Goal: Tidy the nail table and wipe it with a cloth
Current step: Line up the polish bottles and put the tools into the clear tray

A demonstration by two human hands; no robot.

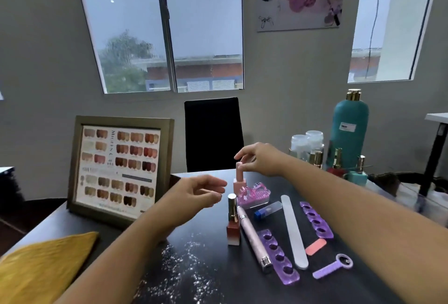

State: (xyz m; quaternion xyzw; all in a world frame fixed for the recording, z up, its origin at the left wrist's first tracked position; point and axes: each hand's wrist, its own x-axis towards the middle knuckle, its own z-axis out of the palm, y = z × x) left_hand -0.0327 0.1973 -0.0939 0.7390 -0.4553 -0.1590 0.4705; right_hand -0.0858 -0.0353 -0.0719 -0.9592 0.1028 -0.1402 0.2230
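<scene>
The right hand (259, 158) pinches the cap of a pink polish bottle (239, 179) upright on the tabletop (242, 286), its base partly hidden. The left hand (201, 191) hovers loosely open, empty. The yellow cloth (41, 269) is cropped lower left.

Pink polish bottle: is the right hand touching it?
Touching. Head view: right hand pinches the cap of the pink polish bottle, no gap visible.
</scene>
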